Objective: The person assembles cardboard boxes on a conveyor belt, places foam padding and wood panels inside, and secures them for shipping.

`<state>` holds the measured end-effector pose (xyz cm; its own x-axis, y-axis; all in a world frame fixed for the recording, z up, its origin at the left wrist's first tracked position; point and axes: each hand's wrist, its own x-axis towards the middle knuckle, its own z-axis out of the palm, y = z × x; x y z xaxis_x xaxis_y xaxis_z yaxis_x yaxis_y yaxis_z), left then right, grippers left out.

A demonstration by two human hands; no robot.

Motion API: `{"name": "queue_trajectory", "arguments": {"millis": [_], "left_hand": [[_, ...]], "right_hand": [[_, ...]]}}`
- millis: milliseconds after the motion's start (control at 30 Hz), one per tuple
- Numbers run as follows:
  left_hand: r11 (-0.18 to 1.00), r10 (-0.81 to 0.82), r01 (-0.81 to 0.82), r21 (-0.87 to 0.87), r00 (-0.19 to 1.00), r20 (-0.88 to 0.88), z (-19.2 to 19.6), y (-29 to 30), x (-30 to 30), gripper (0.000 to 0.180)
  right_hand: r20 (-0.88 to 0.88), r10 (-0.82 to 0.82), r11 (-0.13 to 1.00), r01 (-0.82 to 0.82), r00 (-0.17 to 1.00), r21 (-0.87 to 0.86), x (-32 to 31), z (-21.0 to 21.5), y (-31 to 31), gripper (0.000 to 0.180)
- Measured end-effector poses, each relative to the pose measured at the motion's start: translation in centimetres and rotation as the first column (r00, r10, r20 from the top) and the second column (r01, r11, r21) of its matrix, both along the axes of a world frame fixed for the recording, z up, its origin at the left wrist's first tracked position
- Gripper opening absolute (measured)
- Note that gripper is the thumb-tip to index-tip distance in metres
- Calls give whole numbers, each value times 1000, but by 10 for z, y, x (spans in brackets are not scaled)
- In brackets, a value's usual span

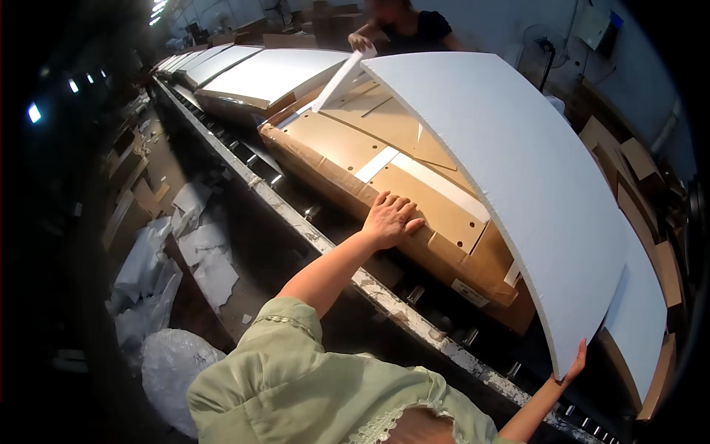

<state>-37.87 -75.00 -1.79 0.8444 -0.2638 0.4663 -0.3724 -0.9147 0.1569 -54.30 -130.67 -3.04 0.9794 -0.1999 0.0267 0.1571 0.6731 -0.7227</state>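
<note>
White foam sheet (510, 152), lengthwise away from your right hand (574, 364), gripping its corner; left hand (392, 221) spread on carton's (477, 271) near edge.

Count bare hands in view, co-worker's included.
3: left hand on the open carton, right hand at the near corner of the white sheet, co-worker's hand on a white strip. Others may be hidden.

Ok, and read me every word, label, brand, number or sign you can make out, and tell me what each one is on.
None can be read.
White label on the side of the open carton: marks too small and blurred to read.
White foam sheet: no lettering visible on the side facing the camera.
Pale box on the back wall: no lettering legible.
</note>
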Motion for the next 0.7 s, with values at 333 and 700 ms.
{"name": "queue_trajectory", "arguments": {"millis": [333, 700], "left_hand": [[1000, 23, -24, 19, 997, 76, -12, 13, 9, 46], [957, -163, 220, -190, 948, 273, 14, 72, -20, 43]], "right_hand": [[-55, -60, 982, 48, 997, -184, 33, 36, 57, 40], [-148, 32, 865, -101, 988, -491, 184, 40, 210, 48]]}}
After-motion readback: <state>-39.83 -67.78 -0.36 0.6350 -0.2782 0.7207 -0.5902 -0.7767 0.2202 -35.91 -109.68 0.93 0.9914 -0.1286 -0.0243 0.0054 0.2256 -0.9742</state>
